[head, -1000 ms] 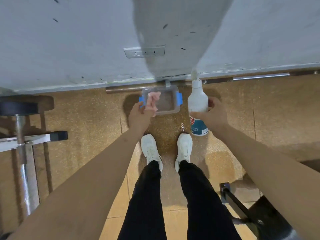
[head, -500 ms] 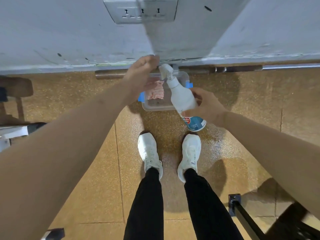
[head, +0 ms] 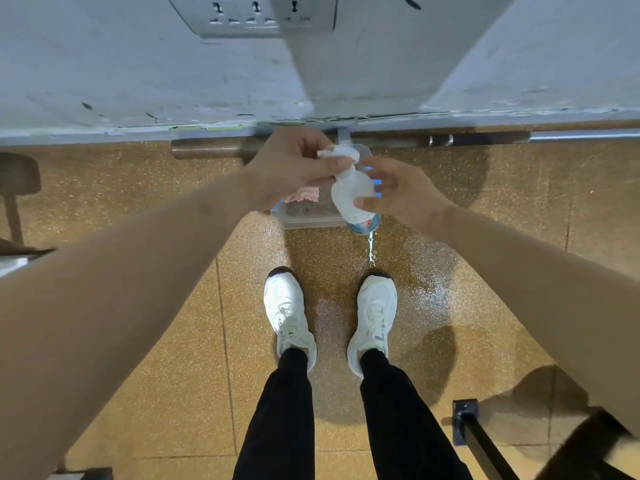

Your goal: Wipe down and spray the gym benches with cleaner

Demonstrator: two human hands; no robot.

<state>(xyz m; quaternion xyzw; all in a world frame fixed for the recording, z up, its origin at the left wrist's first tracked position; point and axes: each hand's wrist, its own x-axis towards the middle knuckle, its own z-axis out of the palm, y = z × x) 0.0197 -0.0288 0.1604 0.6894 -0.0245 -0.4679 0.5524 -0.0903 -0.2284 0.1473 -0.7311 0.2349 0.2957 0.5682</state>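
I hold a white spray bottle with a blue and red label upright over the floor by the wall. My left hand is closed around its white spray head. My right hand holds the bottle's body, thumb in front and fingers spread behind. Drops of liquid fall from the bottle's base onto the floor. Below the hands, a pink cloth lies in a clear plastic container with blue clips, partly hidden by my left hand and the bottle.
A metal bar lies along the foot of the grey wall, under a socket plate. My white shoes stand on wet brown tiles. A black frame leg is at the lower right, and gym equipment at the left edge.
My left hand let the pink cloth drop into the container and moved onto the spray head. The bottle went from tilted to more upright, and liquid now drips from it.
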